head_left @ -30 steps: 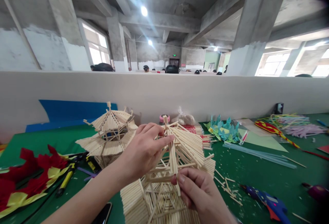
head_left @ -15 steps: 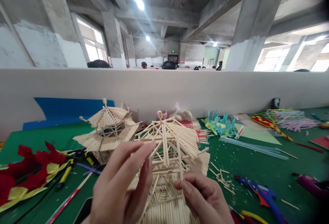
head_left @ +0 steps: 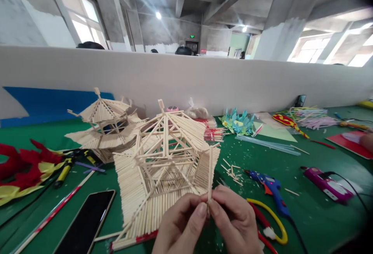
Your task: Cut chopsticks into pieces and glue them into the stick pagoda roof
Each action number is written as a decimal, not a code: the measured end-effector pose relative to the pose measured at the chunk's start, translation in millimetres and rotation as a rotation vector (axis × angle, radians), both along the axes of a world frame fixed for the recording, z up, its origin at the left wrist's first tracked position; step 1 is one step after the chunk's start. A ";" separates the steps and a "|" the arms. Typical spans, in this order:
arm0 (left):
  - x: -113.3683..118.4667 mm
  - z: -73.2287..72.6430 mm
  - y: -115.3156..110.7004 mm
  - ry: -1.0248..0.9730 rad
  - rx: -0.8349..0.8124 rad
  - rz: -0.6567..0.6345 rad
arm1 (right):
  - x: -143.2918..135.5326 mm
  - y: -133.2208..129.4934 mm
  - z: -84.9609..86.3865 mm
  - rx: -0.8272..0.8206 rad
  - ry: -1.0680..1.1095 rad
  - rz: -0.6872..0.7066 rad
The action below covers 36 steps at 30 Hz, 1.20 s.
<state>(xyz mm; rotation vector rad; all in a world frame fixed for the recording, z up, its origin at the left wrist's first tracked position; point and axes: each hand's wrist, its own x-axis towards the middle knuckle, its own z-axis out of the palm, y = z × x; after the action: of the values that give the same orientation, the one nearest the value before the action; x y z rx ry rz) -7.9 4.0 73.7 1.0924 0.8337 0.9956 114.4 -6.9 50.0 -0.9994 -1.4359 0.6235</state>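
Through the head camera I see both hands in one narrow grip: the left hand [head_left: 186,219] and the right hand [head_left: 229,211] pinch the lower end of a slim wooden stick [head_left: 210,168], which stands nearly upright. It rises before the right edge of the front stick model [head_left: 166,141]; whether it touches, I can't tell.

My main worry is pressure: squeezed or twisted too hard, the stick could snap near the fingertips. The left hand sits so close to the model's lower slats that a careless knuckle might knock some loose. The blue glue gun [head_left: 271,188] lies to the right, and I judge that an arm catching its cord could drag it into the stick scraps [head_left: 233,174].

The green desk [head_left: 250,160] is crowded: a phone [head_left: 87,221] at left, a second stick model [head_left: 103,110] behind, another person's hand [head_left: 366,142] far right. Beyond the pale partition [head_left: 186,75], bare concrete pillars and bright windows frame the room.
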 end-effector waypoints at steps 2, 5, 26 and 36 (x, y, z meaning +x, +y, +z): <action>8.3 -3.9 -1.2 -0.121 -0.165 -0.006 | 5.9 -2.2 -5.9 0.020 -0.053 -0.032; 16.4 -11.0 -2.5 -0.223 -0.315 -0.024 | 11.9 -4.2 -11.7 0.017 -0.069 -0.059; 17.9 -8.9 -0.7 -0.198 -0.385 -0.097 | 24.0 -8.9 1.7 -0.072 -0.179 0.090; 18.0 -12.5 -6.4 -0.240 -0.369 -0.152 | 19.2 -14.1 -1.5 -0.075 -0.088 0.077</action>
<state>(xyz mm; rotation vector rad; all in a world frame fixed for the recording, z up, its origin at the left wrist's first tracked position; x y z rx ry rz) 10.0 -2.4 61.3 0.6939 0.6930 0.7876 133.5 -21.0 48.6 -1.0446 -1.5437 0.7009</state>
